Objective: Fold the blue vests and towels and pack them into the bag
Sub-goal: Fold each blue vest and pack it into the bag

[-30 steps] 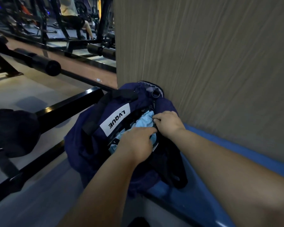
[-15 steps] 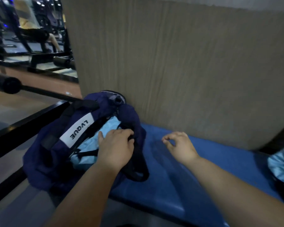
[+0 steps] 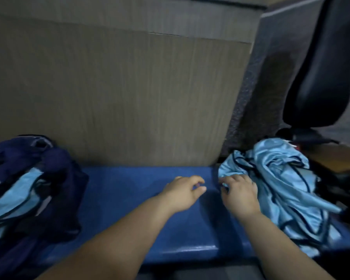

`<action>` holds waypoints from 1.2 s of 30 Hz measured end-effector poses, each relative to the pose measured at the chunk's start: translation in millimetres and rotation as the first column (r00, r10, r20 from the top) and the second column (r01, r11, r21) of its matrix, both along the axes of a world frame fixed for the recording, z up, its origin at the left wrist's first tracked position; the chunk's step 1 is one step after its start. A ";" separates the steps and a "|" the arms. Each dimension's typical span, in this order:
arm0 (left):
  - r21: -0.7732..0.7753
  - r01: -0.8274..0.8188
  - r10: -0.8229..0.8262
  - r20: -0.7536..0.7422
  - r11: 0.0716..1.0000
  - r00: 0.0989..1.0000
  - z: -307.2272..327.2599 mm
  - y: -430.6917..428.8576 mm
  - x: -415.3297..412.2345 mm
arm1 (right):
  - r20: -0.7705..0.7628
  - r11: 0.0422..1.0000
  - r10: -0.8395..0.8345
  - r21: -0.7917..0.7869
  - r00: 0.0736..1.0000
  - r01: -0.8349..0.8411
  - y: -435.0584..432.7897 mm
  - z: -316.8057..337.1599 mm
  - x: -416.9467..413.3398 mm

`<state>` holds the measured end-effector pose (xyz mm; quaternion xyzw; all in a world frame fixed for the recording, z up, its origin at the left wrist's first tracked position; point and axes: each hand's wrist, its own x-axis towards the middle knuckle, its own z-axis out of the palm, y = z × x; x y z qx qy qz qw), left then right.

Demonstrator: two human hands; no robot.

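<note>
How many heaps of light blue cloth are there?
2: one heap inside the navy bag at left, another heap on the bench's right end, touching the right hand. More may be hidden.

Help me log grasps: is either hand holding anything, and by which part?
The right hand appears to grip the pile of vests at its left edge, fingers curled into the cloth. The left hand holds nothing above the bench.

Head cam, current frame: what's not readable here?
Bag: cut off by the left edge and motion-blurred, so how full it is cannot be told.
Pile of vests: crumpled and overlapping, so no count; towels cannot be told apart from vests.
Right hand: fingers blurred at the pile's edge; gripping or only touching, cannot tell.
Left hand: touching the bench or above it, cannot tell.
</note>
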<state>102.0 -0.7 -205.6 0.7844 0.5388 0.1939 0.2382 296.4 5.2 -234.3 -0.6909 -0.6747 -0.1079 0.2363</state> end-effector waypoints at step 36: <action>-0.483 -0.184 0.515 0.764 0.856 0.389 13.5 35.8 41.4 | -0.459 0.873 0.429 0.432 0.778 -0.226 -33.4 42.8 35.0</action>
